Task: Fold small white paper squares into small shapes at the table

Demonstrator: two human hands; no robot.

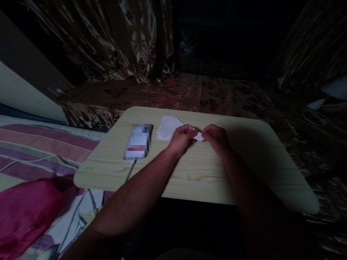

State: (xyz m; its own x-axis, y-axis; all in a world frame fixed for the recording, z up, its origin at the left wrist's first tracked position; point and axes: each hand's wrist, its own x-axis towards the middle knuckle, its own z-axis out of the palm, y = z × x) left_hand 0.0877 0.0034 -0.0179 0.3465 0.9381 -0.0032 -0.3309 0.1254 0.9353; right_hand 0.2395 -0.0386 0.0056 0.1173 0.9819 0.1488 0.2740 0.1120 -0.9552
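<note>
A small piece of white paper [198,137] is stretched between my two hands, just above the wooden table. My left hand [184,137] pinches its left end between thumb and fingers. At the other end, my right hand [216,137] grips it the same way. Part of the paper is covered by the fingers, so I cannot tell how it is folded. Several loose white paper sheets [169,127] lie in a loose stack behind and left of my left hand. Farther left rests a phone [137,141] with a blurred screen and a cable plugged into its near end.
The pale wooden table [260,162] has rounded corners. To the left is a bed with a striped cover [78,142], a pink cloth [29,213] and white cables [77,209]. Patterned curtains [135,39] hang beyond. A lamp-like white object [336,87] stands at the right.
</note>
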